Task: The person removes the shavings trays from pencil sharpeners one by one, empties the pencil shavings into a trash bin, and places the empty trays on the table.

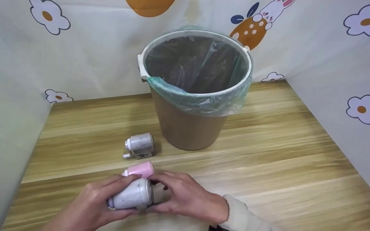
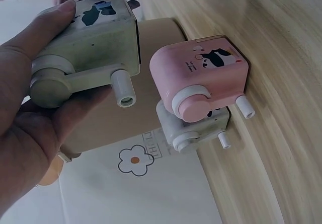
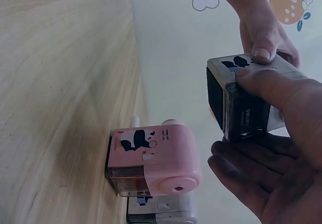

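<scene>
A worn white crank pencil sharpener (image 1: 132,195) is held up off the table between both hands. My left hand (image 1: 98,197) grips its body, thumb on one side and fingers on the other. At its back end, my right hand (image 1: 188,197) has the thumb on the panda-printed side and the fingers under the dark see-through drawer (image 3: 249,110). Dark smudges mark the right fingertips (image 3: 221,166). A pink pencil sharpener (image 1: 141,169) stands on the table just beyond the hands. Behind it is a second white pencil sharpener (image 1: 142,142), its crank handle pointing left.
A brown waste bin (image 1: 189,128) with a white rim and a green see-through liner (image 1: 204,102) stands at the back of the wood-grain table (image 1: 284,160). Printed cloth walls (image 1: 98,48) enclose the back and both sides.
</scene>
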Demonstrator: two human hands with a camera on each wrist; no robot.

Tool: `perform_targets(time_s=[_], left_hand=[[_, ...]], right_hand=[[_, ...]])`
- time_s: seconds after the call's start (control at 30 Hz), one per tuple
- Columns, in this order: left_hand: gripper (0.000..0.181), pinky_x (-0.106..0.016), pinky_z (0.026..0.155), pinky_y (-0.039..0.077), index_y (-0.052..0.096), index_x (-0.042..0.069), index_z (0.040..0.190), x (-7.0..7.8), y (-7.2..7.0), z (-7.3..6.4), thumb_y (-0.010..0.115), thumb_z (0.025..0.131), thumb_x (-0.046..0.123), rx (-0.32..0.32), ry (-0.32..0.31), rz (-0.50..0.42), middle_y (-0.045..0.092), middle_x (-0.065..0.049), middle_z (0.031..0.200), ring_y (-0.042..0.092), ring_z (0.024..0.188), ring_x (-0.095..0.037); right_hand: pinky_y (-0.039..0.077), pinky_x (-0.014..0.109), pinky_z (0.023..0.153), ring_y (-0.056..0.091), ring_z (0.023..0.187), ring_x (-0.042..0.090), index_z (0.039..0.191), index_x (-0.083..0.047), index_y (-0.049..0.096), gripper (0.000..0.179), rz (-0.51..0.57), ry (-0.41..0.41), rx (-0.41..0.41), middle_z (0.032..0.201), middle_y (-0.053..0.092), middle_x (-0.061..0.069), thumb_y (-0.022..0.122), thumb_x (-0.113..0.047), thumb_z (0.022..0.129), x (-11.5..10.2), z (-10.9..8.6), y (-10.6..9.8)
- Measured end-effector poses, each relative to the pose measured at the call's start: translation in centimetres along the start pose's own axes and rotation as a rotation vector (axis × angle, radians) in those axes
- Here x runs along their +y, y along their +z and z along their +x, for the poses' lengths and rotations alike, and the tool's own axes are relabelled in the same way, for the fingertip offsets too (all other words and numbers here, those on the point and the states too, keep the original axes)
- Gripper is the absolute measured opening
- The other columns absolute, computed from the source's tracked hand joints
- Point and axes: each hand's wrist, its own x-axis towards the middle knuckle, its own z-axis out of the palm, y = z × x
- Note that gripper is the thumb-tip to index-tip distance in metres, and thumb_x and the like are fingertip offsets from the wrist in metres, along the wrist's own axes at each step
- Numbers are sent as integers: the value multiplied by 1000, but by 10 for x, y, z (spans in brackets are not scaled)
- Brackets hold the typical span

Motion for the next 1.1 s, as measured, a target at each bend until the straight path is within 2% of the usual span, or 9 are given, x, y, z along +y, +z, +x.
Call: perform_targets(time_s=[0.13,0.27,0.5,0.77,1.1], left_hand=[[63,-7,73,53,65,10,129,0,-2,-1,86,77,37,-8,-11,33,75,-10,107,72,88,-13],[62,-7,72,53,65,9,129,1,-4,0,86,78,36,-12,-2,27,75,-9,105,71,86,-12],[62,-10,70,54,65,9,130,4,-3,4,87,77,32,-17,-10,-6,75,-9,104,70,86,-10],[63,-11,69,55,67,9,126,5,-2,3,91,72,29,28,-10,-5,75,-8,99,70,82,-11],[62,-8,72,53,66,9,128,6,-1,0,90,74,28,10,-20,-38,75,-6,99,68,83,-8]], right_hand=[[49,10,96,65,112,5,134,-12,58,63,-1,-25,15,129,68,0,85,-31,81,0,1,2],[50,9,93,66,108,5,133,-12,58,63,-8,-43,34,123,69,-1,85,-32,80,0,0,1],[51,10,89,66,105,4,134,-13,59,63,14,-18,37,122,70,-2,85,-32,80,1,-4,0],[56,18,85,66,100,6,133,-13,61,62,40,8,27,120,71,-1,86,-29,79,4,-8,-5],[56,17,85,66,98,6,132,-11,61,64,76,8,32,114,71,-1,88,-25,76,6,-14,-5]])
